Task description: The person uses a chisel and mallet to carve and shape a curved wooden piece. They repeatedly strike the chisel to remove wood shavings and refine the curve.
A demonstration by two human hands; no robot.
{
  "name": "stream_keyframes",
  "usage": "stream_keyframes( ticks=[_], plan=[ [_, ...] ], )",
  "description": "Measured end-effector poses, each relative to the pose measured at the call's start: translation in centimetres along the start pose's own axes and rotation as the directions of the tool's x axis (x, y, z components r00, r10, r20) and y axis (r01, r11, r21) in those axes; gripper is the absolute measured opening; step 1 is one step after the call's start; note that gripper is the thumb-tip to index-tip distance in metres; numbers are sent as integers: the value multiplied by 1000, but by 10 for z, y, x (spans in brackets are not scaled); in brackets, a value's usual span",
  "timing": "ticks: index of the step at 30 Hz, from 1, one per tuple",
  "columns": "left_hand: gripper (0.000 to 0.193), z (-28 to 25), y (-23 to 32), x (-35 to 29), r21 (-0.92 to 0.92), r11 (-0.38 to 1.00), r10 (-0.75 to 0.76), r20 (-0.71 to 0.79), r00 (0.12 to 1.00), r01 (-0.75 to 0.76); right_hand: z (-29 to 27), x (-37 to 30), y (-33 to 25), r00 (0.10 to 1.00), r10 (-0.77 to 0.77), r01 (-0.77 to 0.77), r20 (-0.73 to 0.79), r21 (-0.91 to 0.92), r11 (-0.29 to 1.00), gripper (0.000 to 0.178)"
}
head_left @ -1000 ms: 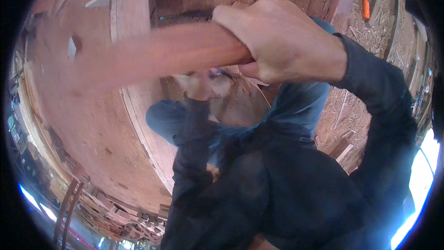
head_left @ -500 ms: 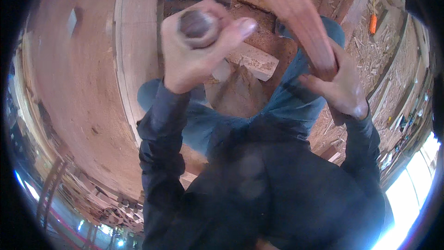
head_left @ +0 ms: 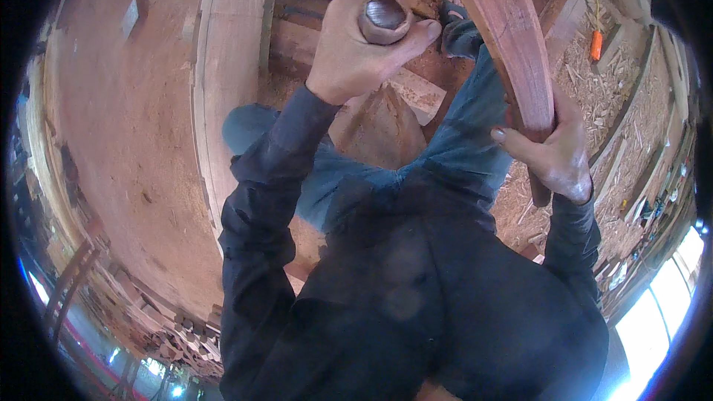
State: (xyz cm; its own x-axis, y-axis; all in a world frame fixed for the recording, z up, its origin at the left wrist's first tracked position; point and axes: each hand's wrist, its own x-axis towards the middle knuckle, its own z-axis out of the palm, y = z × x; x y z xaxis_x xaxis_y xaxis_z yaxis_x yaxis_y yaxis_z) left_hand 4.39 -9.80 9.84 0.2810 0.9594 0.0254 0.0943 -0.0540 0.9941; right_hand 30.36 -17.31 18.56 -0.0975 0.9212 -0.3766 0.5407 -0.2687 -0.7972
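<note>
My left hand is closed around a round tool handle, seen almost end-on with a dark, shiny butt. The rest of that tool is hidden beneath the fist, so its kind does not show. On the right, my right hand grips a long, curved reddish wooden piece near its lower end. The thumb lies across the near side. This piece runs up past the top edge of the view, and a short tail of it sticks out below the hand. The two hands are apart.
Between my knees stands a brown wooden block, with a paler offcut behind it. A long thick plank lies left of my leg. Wood shavings cover the ground at right, near an orange-handled item on a yellow cord.
My left hand has moved right and slightly up with the handle. The curved wooden piece has swung to the right at its upper part, while my right hand has dropped slightly.
</note>
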Motion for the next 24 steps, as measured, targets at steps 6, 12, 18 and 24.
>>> stream_keyframes(
  ticks=[6,12,18,24],
  plan=[
    [22,4,8,-12,22,1000,15,11,1000,-15,6,-12,7,1000,18,-17,-11,104,994,55],
    [23,9,10,-18,15,992,128,-25,991,-127,9,-22,14,998,66,-67,16,107,992,71],
    [22,17,1,-21,48,958,283,-7,959,-282,11,-31,14,993,110,-113,39,80,990,73],
    [21,18,-6,-27,96,968,231,33,972,-233,14,-42,22,996,87,-86,-8,110,990,75]
  ],
)
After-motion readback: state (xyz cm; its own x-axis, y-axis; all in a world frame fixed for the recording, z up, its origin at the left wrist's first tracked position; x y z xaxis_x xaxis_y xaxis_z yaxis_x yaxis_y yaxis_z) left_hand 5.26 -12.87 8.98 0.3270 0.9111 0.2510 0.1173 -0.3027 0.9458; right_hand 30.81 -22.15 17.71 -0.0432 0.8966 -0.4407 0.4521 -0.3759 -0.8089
